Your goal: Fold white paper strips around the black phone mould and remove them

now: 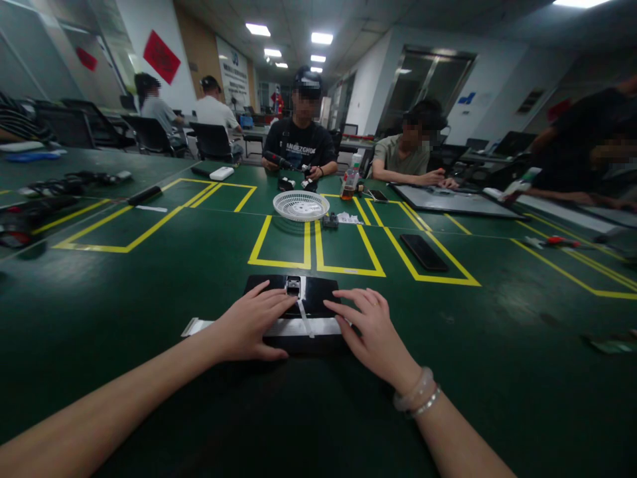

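Note:
A glossy black housing (pixel 321 290) lies on the green table in front of me, with a small metallic square fitting (pixel 293 285) near its top middle. A flat silvery-white strip (pixel 326 326), like a ribbon cable, runs lengthwise over it and sticks out to the left. One narrow pale strip (pixel 304 317) crosses it at a slant. My left hand (pixel 251 322) rests flat over the housing's left part, fingers stretched out, covering some of the strip. At the right end, my right hand (pixel 368 325) touches the housing and the strip with spread fingertips.
Beyond the housing are a white round basket (pixel 301 206), a dark phone (pixel 424 252), a bottle (pixel 349 184) and yellow tape outlines (pixel 348 271). Black tools and cables (pixel 44 209) lie at left, a red-handled tool (pixel 557 242) at right. Co-workers sit across the table.

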Demonstrator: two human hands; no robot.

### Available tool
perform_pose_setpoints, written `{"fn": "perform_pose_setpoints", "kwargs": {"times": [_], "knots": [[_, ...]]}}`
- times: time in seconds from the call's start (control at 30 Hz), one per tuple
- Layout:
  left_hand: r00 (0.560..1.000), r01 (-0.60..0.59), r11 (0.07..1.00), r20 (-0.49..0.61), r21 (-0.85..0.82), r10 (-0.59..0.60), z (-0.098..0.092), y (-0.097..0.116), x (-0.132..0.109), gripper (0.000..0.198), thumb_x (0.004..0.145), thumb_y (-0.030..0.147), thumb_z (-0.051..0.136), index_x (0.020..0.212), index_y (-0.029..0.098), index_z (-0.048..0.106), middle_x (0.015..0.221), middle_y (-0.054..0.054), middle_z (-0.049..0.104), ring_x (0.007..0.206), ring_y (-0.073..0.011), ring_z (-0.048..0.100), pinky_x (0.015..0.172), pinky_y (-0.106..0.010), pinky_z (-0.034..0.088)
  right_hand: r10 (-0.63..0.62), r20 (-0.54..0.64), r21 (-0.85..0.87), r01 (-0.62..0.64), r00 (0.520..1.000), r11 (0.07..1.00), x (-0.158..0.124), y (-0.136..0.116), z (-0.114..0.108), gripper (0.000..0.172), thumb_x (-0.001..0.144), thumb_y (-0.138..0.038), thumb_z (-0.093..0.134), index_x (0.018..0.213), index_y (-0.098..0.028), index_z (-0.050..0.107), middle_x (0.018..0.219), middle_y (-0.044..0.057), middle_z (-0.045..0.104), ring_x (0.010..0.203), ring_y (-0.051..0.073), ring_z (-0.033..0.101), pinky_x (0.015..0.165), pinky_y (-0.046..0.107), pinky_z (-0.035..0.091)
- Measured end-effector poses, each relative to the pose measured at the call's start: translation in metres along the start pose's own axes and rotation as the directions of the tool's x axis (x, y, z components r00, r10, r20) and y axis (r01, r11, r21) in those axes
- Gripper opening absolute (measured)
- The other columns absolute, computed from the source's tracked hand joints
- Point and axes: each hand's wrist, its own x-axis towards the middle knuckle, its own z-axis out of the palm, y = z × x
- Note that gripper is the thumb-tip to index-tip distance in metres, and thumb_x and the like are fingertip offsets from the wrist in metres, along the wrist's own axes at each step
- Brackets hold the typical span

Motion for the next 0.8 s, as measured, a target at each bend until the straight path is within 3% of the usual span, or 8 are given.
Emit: {"fn": "perform_pose_setpoints", "kwargs": {"times": [0.23, 0.43, 0.53, 0.6, 0.7, 0.8], "knots": [[0.999, 0.011, 0.999, -0.035, -0.051, -0.012, -0.017, -0.004, 0.001, 0.079, 0.074, 0.054, 0.078, 0.14, 0.022, 0.05, 0.134, -0.01, 0.057, 0.125, -0.0309, 0.051, 0.121, -0.054, 0.01, 0.065, -0.2, -0.017, -0.07, 0.978, 0.997, -0.001, 0.005, -0.001, 0.034, 0.095, -0.021, 0.048, 0.124, -0.029, 0.063, 0.125, 0.007, 0.064, 0.12, 0.027, 0.053, 0.106, 0.051, 0.032], [0.962, 0.227, 0.972, -0.171, 0.057, -0.214, -0.045, -0.05, -0.017, 0.067, 0.078, 0.059, 0.07, 0.132, 0.021, 0.056, 0.134, -0.011, 0.057, 0.126, -0.0347, 0.05, 0.118, -0.06, 0.009, 0.086, -0.26, -0.015, -0.093, 0.962, 0.996, -0.001, 0.008, -0.001, 0.033, 0.095, -0.021, 0.049, 0.123, -0.03, 0.065, 0.123, 0.006, 0.065, 0.118, 0.027, 0.054, 0.103, 0.049, 0.033], [0.894, 0.404, 0.907, -0.261, 0.121, -0.363, -0.054, -0.085, -0.035, 0.067, 0.08, 0.065, 0.062, 0.128, 0.018, 0.059, 0.131, -0.014, 0.059, 0.121, -0.0379, 0.053, 0.115, -0.063, 0.013, 0.096, -0.223, -0.014, -0.102, 0.97, 0.995, 0.0, 0.009, 0.0, 0.034, 0.095, -0.022, 0.049, 0.124, -0.031, 0.064, 0.122, 0.006, 0.066, 0.117, 0.027, 0.055, 0.102, 0.049, 0.034], [0.841, 0.479, 0.863, -0.366, 0.16, -0.398, -0.055, -0.109, -0.051, 0.069, 0.08, 0.069, 0.056, 0.122, 0.015, 0.063, 0.122, -0.014, 0.064, 0.114, -0.0374, 0.057, 0.111, -0.064, 0.017, 0.12, -0.171, -0.008, -0.123, 0.978, 0.992, 0.0, 0.009, 0.001, 0.034, 0.095, -0.023, 0.05, 0.125, -0.03, 0.064, 0.119, 0.007, 0.068, 0.112, 0.026, 0.058, 0.099, 0.048, 0.035], [0.72, 0.517, 0.843, -0.607, 0.147, -0.336, -0.05, -0.142, -0.079, 0.065, 0.081, 0.071, 0.048, 0.103, 0.014, 0.069, 0.088, -0.008, 0.071, 0.108, -0.0343, 0.06, 0.097, -0.059, 0.025, 0.165, -0.071, -0.002, -0.165, 0.984, 0.986, 0.0, 0.009, 0.002, 0.03, 0.095, -0.027, 0.05, 0.121, -0.028, 0.064, 0.111, 0.007, 0.07, 0.104, 0.025, 0.062, 0.093, 0.046, 0.038], [0.592, 0.587, 0.803, -0.729, 0.1, -0.343, -0.046, -0.17, -0.109, 0.058, 0.08, 0.066, 0.05, 0.087, 0.012, 0.068, 0.053, -0.003, 0.056, 0.116, -0.04, 0.054, 0.078, -0.053, 0.024, 0.2, -0.001, -0.001, -0.2, 0.98, 0.98, 0.0, 0.009, 0.003, 0.025, 0.096, -0.03, 0.051, 0.115, -0.026, 0.066, 0.106, 0.006, 0.071, 0.099, 0.024, 0.063, 0.09, 0.045, 0.04]]}}
